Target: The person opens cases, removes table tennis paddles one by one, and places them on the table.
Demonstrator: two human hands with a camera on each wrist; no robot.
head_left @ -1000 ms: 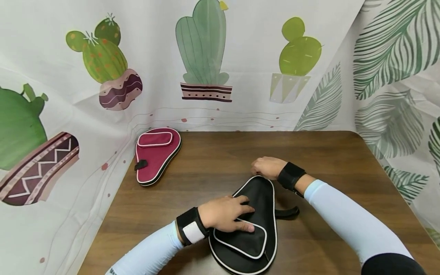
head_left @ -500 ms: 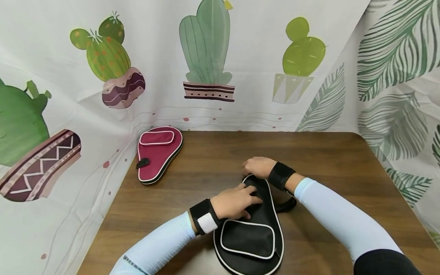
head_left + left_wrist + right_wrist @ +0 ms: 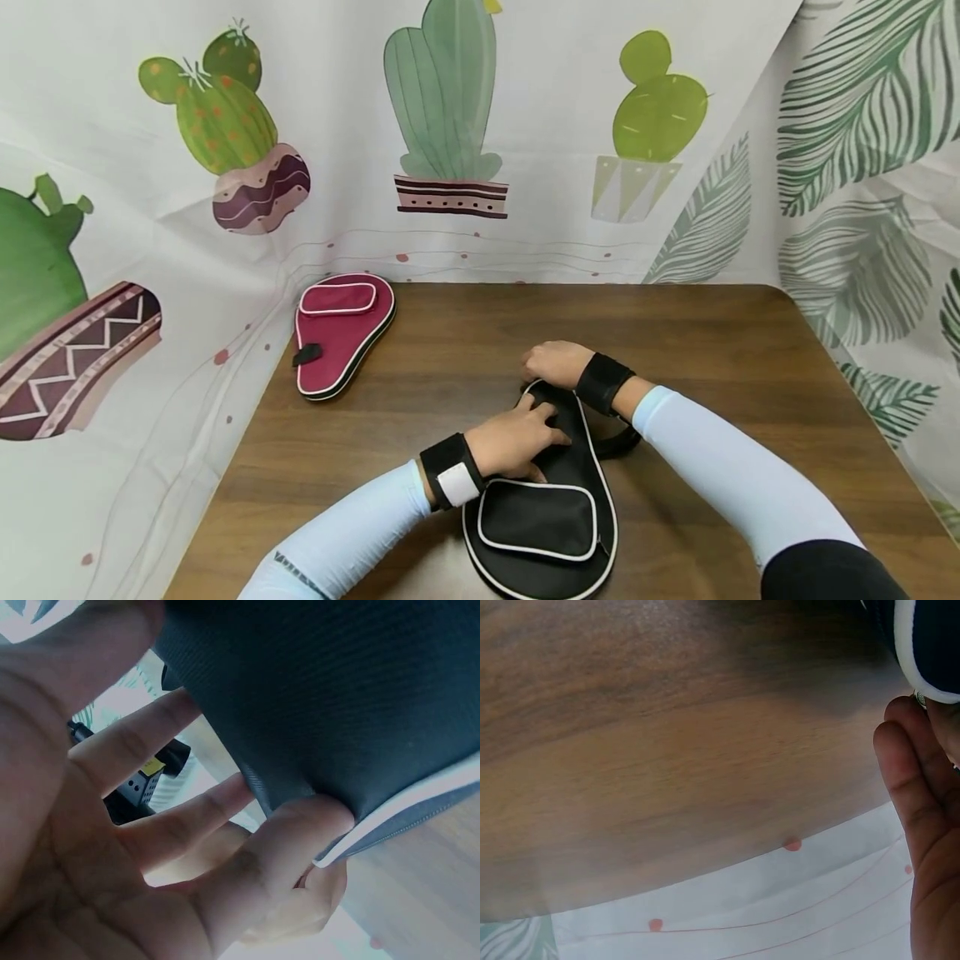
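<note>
A black, racket-shaped zip case with white piping and a front pocket lies on the table, narrow end away from me. My left hand rests on its upper part with fingers spread. In the left wrist view its fingertips press the dark face of the case near the piped edge. At the narrow tip, my right hand pinches a small metal zipper pull, mostly hidden by the fingers in the right wrist view. A black strap loop sticks out on the case's right side.
A smaller red case of similar shape, with a black tab, lies at the table's back left. Behind the brown wooden table hangs a white curtain printed with cacti and leaves.
My left hand has slid up the case, off the pocket and towards the narrow end. The right hand has shifted slightly left around the tip. The case has turned a little.
</note>
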